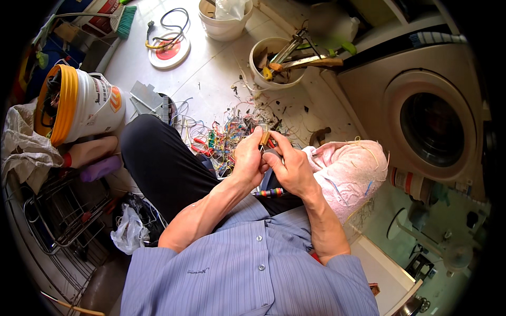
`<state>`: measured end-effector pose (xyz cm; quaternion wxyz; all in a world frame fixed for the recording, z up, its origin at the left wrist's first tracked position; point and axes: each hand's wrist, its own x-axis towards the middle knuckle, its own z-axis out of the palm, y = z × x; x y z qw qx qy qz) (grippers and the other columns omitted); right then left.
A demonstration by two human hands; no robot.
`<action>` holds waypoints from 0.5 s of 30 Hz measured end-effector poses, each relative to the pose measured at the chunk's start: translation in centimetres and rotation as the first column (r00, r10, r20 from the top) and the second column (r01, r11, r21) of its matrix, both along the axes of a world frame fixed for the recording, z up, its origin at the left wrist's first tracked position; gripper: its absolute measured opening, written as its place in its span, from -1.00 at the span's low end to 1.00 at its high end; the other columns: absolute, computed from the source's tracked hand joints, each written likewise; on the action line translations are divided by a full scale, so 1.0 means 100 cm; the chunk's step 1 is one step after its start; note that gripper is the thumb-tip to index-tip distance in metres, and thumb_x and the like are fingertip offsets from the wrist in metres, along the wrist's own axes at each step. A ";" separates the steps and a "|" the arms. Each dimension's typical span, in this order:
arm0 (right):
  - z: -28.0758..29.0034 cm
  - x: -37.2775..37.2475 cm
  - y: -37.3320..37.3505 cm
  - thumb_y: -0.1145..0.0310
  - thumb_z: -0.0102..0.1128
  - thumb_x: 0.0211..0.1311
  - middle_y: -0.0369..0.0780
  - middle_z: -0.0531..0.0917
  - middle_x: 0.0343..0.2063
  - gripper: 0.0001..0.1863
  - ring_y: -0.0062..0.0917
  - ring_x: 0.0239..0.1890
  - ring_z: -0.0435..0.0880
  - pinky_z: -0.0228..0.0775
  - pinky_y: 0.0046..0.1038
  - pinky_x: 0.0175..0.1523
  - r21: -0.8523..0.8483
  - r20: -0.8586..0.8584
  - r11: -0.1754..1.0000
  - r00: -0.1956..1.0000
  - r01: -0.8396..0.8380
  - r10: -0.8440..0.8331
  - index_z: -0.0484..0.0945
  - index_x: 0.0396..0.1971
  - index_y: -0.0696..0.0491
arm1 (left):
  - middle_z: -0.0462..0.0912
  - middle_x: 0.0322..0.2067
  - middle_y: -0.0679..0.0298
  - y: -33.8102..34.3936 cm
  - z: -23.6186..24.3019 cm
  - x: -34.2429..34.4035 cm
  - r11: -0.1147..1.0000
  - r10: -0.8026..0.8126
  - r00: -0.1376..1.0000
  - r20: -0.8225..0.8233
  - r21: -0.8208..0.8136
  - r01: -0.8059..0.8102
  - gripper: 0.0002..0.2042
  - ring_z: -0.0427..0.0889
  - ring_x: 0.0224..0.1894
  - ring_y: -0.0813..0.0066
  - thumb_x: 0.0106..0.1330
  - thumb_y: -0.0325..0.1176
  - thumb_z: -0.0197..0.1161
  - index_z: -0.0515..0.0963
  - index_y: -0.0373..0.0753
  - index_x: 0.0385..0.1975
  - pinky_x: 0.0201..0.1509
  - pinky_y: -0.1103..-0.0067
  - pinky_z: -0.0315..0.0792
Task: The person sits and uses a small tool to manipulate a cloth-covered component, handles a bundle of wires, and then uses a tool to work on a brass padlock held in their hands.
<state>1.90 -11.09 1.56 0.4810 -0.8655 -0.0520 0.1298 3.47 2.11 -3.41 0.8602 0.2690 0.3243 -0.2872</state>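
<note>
My left hand [249, 157] and my right hand [293, 167] meet in front of my lap, fingers bent and pressed together. Between their fingertips is a small tan, block-like piece [265, 138], with something red beside it; its exact kind is too small to make out. Just beyond my hands spreads a tangle of cut, coloured wires [232, 131] on the floor. A red-handled tool [201, 147] lies at its left side. Below my hands a rod with multicoloured bands [270, 193] rests across my lap. A pink towel [345, 174] with wire scraps on it covers my right knee.
A white bucket of tools and scraps [258, 58] stands ahead, near another white bucket [224, 26]. A black cable lies on a round white lid [169, 55]. A white-and-yellow bucket [100, 108] tips sideways at left. The washing machine [369, 87] bounds the right.
</note>
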 end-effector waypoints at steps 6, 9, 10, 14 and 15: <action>0.005 0.002 -0.001 0.40 0.20 0.27 -0.05 0.71 -0.42 -0.49 -0.21 -0.38 0.73 0.51 -0.35 -0.24 0.006 -0.005 1.000 1.000 -0.017 0.017 0.38 0.22 0.15 | 0.44 -0.63 0.41 0.002 0.005 0.001 1.000 -0.018 1.000 -0.019 0.018 0.018 -0.67 0.21 -0.79 0.67 0.54 -0.02 -0.02 0.46 -0.11 -0.36 -0.78 0.66 -0.01; 0.006 0.002 -0.001 0.39 0.21 0.27 -0.06 0.71 -0.43 -0.50 -0.22 -0.39 0.73 0.50 -0.35 -0.25 -0.013 0.005 1.000 1.000 -0.018 0.018 0.40 0.20 0.14 | 0.46 -0.64 0.43 0.003 0.007 -0.001 0.999 -0.025 1.000 -0.005 0.044 0.025 -0.65 0.21 -0.78 0.69 0.54 -0.01 -0.01 0.49 -0.11 -0.38 -0.76 0.67 -0.02; 0.006 0.002 -0.001 0.38 0.22 0.27 -0.06 0.70 -0.44 -0.51 -0.22 -0.40 0.73 0.50 -0.35 -0.26 -0.023 0.002 1.000 1.000 -0.021 0.021 0.40 0.19 0.13 | 0.46 -0.64 0.43 0.003 0.008 -0.002 0.998 -0.025 1.000 0.005 0.056 0.025 -0.66 0.22 -0.78 0.69 0.54 -0.01 -0.02 0.49 -0.11 -0.38 -0.76 0.67 -0.01; 0.009 0.001 0.001 0.34 0.24 0.26 0.00 0.68 -0.44 -0.51 -0.13 -0.37 0.72 0.49 -0.27 -0.26 -0.070 -0.015 0.997 1.000 -0.025 0.024 0.41 0.16 0.12 | 0.47 -0.63 0.44 0.005 0.009 -0.003 0.997 -0.025 1.000 0.016 0.075 0.024 -0.66 0.27 -0.76 0.70 0.55 -0.03 -0.02 0.49 -0.11 -0.37 -0.75 0.68 0.02; 0.012 0.002 0.002 0.31 0.24 0.26 0.06 0.67 -0.43 -0.51 -0.04 -0.35 0.71 0.49 -0.20 -0.26 -0.074 -0.032 0.997 0.999 -0.028 0.026 0.40 0.16 0.12 | 0.47 -0.63 0.44 0.005 0.009 -0.004 0.996 -0.020 1.000 0.016 0.085 0.019 -0.66 0.28 -0.76 0.70 0.55 -0.03 -0.02 0.49 -0.12 -0.37 -0.75 0.69 0.03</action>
